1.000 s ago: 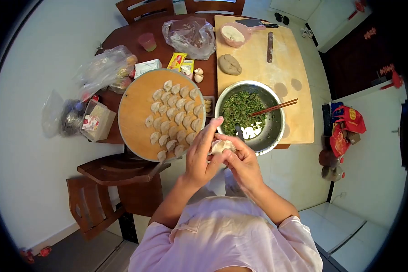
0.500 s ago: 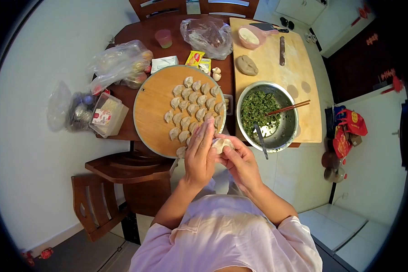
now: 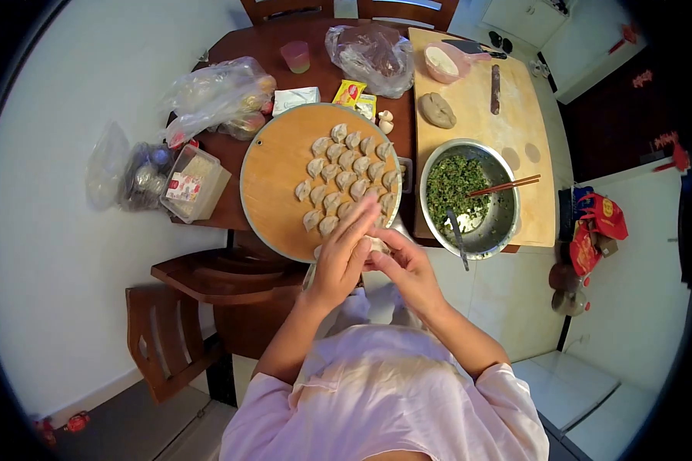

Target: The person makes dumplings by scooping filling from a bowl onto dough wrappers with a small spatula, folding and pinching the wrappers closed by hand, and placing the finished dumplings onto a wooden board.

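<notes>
Indoor light, fairly bright, seemingly from above; warm on the round board (image 3: pixel 273 184), cooler and bluish on the left wall (image 3: pixel 61 92). Glare on the metal bowl (image 3: pixel 504 215) and clear plastic bag (image 3: pixel 369 58). Dark door (image 3: pixel 611 107) dim. Strong fisheye: worktop (image 3: pixel 261 46) edges bow, corners black. Left hand (image 3: pixel 341 257), right hand (image 3: pixel 411 270) well lit; dumpling (image 3: pixel 377 247) detail soft.

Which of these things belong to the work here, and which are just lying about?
Seemingly part of the work:
partly hidden dumpling between left hand and right hand
round board bearing dumplings
metal bowl of green filling
dough lump

Apparently just lying about:
plastic cup
red bag
dark shoes
</notes>
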`<state>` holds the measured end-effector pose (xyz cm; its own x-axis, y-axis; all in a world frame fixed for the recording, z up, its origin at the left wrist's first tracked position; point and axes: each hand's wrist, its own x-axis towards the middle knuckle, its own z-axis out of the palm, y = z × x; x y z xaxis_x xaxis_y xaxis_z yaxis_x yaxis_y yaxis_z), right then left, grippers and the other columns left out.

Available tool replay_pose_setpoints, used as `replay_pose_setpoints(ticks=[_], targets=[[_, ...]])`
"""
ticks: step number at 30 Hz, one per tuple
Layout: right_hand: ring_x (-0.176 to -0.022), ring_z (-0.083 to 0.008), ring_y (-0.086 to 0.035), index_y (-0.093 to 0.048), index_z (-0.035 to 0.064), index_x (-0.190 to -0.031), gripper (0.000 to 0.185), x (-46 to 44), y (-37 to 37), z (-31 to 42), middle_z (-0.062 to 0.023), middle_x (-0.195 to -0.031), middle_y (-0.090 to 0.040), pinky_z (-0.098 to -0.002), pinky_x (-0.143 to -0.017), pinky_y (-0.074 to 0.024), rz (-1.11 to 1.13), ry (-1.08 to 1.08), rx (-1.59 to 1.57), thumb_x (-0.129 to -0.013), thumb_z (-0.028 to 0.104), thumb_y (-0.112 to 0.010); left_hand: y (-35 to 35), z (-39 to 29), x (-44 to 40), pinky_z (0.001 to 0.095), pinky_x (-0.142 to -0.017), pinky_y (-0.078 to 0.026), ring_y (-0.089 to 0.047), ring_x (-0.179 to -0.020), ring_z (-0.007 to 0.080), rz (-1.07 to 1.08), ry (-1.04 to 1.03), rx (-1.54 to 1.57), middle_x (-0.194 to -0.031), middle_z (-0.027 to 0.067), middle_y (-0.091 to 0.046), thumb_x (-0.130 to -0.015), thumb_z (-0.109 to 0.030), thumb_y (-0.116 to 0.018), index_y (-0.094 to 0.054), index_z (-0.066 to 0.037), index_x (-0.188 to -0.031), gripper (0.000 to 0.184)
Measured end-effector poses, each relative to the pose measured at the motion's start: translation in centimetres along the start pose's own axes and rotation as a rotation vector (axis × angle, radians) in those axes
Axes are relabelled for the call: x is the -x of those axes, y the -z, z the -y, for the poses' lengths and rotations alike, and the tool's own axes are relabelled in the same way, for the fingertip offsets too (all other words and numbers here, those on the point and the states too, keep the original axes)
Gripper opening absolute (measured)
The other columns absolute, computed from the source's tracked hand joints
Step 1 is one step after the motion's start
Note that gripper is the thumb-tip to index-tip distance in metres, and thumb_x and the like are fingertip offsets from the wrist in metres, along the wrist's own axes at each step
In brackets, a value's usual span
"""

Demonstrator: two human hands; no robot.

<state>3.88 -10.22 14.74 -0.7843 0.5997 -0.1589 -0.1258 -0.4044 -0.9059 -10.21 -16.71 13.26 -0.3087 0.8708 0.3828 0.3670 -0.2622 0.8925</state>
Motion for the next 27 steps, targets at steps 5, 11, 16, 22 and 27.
replay_pose_setpoints(ticks=[5, 11, 16, 22, 27], targets=[[-0.099, -0.0193, -0.064, -0.042, 0.0007, -0.136, 0.043, -0.4, 1.9, -1.9, -0.0130, -0.126, -0.055, -0.0278, -0.085, -0.0504, -0.022, -0.023, 0.141, -0.094, 0.004, -0.052, 2.4, 2.7, 2.0, 0.0351, -0.091, -0.048, -0.062, -0.104, 0.0247, -0.151, 0.508, 0.419, -0.116, 0.0162, -0.060, -0.102, -0.031, -0.040, -0.051, 0.004, -0.122, 0.042], [-0.095, -0.0192, -0.066, -0.046, 0.0000, -0.130, 0.035, 1.3, 6.0, -4.4, -0.0107, -0.117, -0.062, -0.0280, -0.082, -0.0511, -0.145, -0.156, 0.165, -0.096, 0.009, -0.049, 8.0, 11.4, 6.3, 0.0298, -0.073, -0.053, -0.064, -0.083, 0.0177, -0.185, 0.942, 0.243, -0.097, 0.0093, -0.062, -0.095, -0.025, -0.055, -0.057, 0.002, -0.108, 0.029], [-0.092, -0.0189, -0.066, -0.047, 0.0000, -0.130, 0.035, 2.3, 6.8, -6.1, -0.0114, -0.113, -0.064, -0.0285, -0.081, -0.0508, -0.174, -0.214, 0.151, -0.097, 0.012, -0.049, 8.3, 13.5, 7.3, 0.0332, -0.069, -0.048, -0.062, -0.078, 0.0222, 0.191, 0.606, -0.428, -0.085, 0.0076, -0.066, -0.079, -0.012, -0.068, -0.070, -0.004, -0.085, 0.010], [-0.090, -0.0193, -0.067, -0.048, -0.0012, -0.130, 0.035, 2.4, 6.9, -6.5, -0.0132, -0.112, -0.064, -0.0277, -0.079, -0.0525, -0.187, -0.195, 0.140, -0.096, 0.008, -0.050, 6.5, 13.7, 7.1, 0.0376, -0.070, -0.049, -0.061, -0.081, 0.0290, 0.190, 0.455, -0.656, -0.086, 0.0117, -0.063, -0.073, -0.005, -0.072, -0.070, -0.003, -0.083, 0.010], [-0.091, -0.0187, -0.067, -0.049, 0.0000, -0.129, 0.033, 2.7, 7.4, -6.1, -0.0127, -0.111, -0.065, -0.0275, -0.080, -0.0518, -0.195, -0.193, 0.117, -0.097, 0.008, -0.048, 5.9, 13.3, 7.0, 0.0418, -0.069, -0.048, -0.059, -0.078, 0.0351, 0.187, 0.419, -0.728, -0.085, 0.0150, -0.060, -0.073, -0.003, -0.069, -0.064, 0.000, -0.080, 0.009]])
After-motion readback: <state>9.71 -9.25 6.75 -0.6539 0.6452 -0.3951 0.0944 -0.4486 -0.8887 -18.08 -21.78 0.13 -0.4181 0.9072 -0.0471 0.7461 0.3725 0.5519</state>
